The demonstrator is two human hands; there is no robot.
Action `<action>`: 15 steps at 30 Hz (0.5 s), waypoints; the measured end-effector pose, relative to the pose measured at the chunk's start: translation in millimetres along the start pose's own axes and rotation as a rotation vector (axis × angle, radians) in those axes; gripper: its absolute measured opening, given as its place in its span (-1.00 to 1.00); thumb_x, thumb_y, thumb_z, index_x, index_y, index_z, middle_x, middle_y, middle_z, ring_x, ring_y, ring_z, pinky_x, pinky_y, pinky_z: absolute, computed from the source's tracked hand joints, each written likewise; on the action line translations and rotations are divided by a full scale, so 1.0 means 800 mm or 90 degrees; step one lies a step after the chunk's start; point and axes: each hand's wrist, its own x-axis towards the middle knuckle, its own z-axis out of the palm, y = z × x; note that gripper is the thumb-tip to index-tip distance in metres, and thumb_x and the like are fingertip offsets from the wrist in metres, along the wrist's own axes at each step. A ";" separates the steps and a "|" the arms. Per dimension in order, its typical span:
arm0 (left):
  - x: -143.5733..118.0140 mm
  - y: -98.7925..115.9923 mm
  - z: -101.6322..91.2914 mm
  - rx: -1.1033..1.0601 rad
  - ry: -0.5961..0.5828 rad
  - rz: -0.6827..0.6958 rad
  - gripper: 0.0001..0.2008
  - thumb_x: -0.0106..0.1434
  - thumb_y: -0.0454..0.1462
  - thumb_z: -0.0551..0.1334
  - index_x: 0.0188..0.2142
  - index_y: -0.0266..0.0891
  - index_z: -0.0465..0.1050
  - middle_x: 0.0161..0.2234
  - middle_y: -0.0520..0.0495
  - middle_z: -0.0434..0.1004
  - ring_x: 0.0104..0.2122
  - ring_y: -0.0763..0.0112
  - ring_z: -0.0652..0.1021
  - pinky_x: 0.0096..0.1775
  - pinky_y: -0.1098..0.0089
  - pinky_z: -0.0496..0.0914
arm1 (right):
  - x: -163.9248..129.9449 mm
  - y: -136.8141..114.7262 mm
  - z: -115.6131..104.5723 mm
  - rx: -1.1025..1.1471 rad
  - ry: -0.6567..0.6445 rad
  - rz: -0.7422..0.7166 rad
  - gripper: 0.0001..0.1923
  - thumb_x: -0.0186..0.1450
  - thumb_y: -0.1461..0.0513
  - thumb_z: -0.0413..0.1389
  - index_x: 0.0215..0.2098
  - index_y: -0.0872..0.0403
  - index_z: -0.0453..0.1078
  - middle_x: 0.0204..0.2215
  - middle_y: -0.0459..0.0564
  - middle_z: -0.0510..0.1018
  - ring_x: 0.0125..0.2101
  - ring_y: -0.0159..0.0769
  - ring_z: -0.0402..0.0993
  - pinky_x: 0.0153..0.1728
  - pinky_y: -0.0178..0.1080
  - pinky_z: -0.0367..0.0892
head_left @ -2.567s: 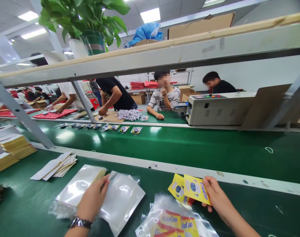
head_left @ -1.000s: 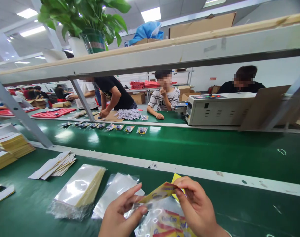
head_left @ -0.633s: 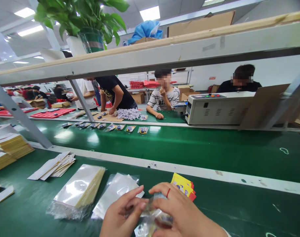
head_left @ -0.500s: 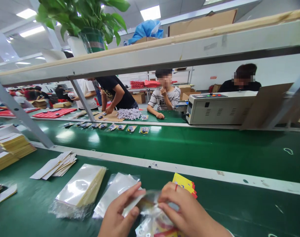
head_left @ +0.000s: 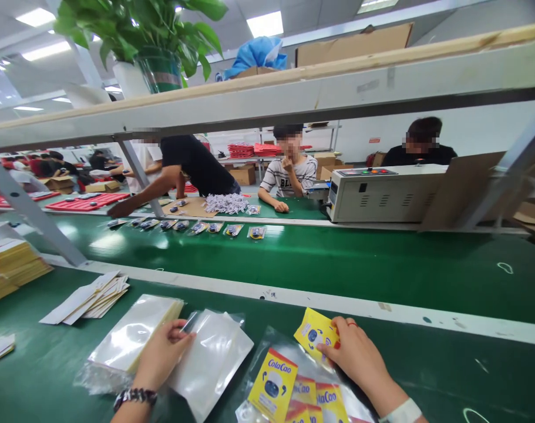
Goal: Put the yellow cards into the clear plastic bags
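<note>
My left hand [head_left: 164, 349], with a beaded bracelet on its wrist, is closed at the upper left edge of some clear plastic bags [head_left: 216, 355]. In my right hand [head_left: 357, 352] a yellow printed card [head_left: 313, 333] is pinched between thumb and fingers. Just below that card, a yellow ColaCao card [head_left: 272, 385] with an earbuds picture lies over several similar cards on clear plastic. Left of my left hand lies a thick stack of clear bags [head_left: 128, 332] with a yellowish side.
Paper slips [head_left: 88, 299] and a pile of yellow-edged cards [head_left: 16, 261] lie at left. Beyond the white rail [head_left: 337, 304], packed pouches [head_left: 234, 230] line the green belt [head_left: 359, 258]. A grey machine [head_left: 384, 197] stands behind; co-workers are opposite. A shelf [head_left: 258, 97] spans overhead.
My hands have moved apart: the left to the clear bags, the right to a yellow card. The packet between them now lies on the table. A co-worker's arm reaches out at left.
</note>
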 end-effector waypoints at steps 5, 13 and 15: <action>0.001 0.000 -0.008 -0.064 -0.020 0.003 -0.79 -0.09 -0.04 0.28 -0.56 -0.10 0.41 -0.48 -0.06 0.68 -0.38 0.08 0.66 -0.28 0.20 0.52 | 0.009 0.016 0.006 0.067 -0.022 -0.006 -0.79 0.06 0.23 0.22 -0.43 0.02 0.24 -0.42 -0.01 0.52 -0.32 -0.09 0.49 -0.39 -0.23 0.19; -0.009 -0.002 -0.014 -0.207 -0.045 0.026 -0.68 -0.11 0.03 0.35 -0.53 -0.12 0.39 -0.49 -0.03 0.65 -0.35 0.11 0.66 -0.24 0.22 0.54 | 0.014 0.037 0.002 0.322 -0.011 -0.011 -0.74 0.22 0.03 0.03 -0.46 -0.04 0.07 -0.64 -0.19 0.43 -0.58 -0.27 0.46 -0.60 -0.32 0.21; -0.013 0.001 -0.016 -0.311 -0.062 0.000 -0.60 -0.09 0.01 0.39 -0.34 -0.19 0.53 -0.42 -0.08 0.69 -0.36 0.17 0.66 -0.22 0.24 0.56 | 0.012 0.039 -0.004 0.402 0.002 0.016 -0.69 0.22 -0.07 -0.01 -0.39 -0.05 0.06 -0.67 -0.22 0.43 -0.66 -0.25 0.45 -0.67 -0.32 0.22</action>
